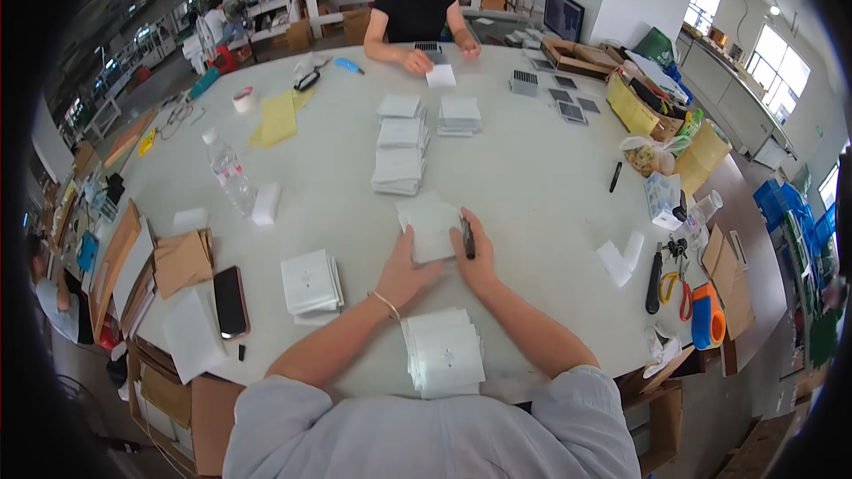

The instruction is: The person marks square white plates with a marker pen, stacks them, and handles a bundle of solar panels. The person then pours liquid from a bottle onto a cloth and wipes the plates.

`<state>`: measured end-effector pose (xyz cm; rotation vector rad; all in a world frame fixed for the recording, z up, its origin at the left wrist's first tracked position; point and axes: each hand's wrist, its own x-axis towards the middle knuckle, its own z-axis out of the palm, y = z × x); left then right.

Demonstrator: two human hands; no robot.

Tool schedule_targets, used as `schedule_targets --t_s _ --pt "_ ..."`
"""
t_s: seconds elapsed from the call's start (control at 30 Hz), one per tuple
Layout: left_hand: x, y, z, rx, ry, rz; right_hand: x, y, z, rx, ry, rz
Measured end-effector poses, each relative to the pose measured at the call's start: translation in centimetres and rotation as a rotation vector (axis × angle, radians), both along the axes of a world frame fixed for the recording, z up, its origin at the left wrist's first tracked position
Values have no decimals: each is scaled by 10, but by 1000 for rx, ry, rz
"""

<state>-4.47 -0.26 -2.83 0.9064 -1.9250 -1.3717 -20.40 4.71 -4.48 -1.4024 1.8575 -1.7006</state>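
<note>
Both my hands are at a stack of white square sheets [429, 229] in the middle of the table. My left hand [408, 268] lies along the stack's left side and lower edge, fingers apart. On the right side my right hand [479, 253] holds a black pen [468, 238] while touching the stack. Close to my body lies another white stack with small dark marks [444, 355]. A similar marked stack [311, 284] sits left of my left forearm. Beyond my hands stand several white piles in a column [398, 168], with one more pile [459, 115] beside them.
Across the table [337, 186] a person in black handles a white sheet [440, 76]. A bottle [228, 173] and phone [232, 302] are at left. Scissors [676, 288], a cutter [654, 279], an orange tape dispenser [707, 316] and a marker [615, 176] lie at right.
</note>
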Motion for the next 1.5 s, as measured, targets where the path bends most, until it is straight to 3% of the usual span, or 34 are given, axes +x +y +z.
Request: schedule_targets --t_s 0.07,0.1,0.17,0.37,0.4,0.5,0.53,0.6,0.9,1.03,1.1,1.5 --pt "0 0 3 -308 -290 74 -5 -2 -2 -77 -20 15" --pt "-1 3 11 -282 -296 76 -7 -2 -2 -51 -25 22" --pt "-4 6 33 -530 -577 71 -9 -6 -2 -95 -109 3" --pt "-30 -21 53 -689 -861 -43 -9 -2 9 -71 -190 42" --pt "-35 -35 54 -690 -866 -43 -9 -2 9 -56 -237 68" --pt "-46 -67 65 -350 -854 -70 -11 -2 3 -88 -210 99" --pt "-46 -71 62 -363 -864 -74 -13 -1 2 -100 -221 93" --pt "-46 -85 57 -279 -846 -63 -22 -1 6 -6 -54 137" --pt "-42 -80 40 -511 -825 -86 -40 15 49 286 246 423" --pt "-42 -82 37 -542 -800 -81 -41 15 48 158 399 501" --pt "-40 -84 34 -560 -793 -92 -39 15 43 105 600 480" --pt "-32 -83 34 -543 -680 -182 -25 16 36 257 642 433"
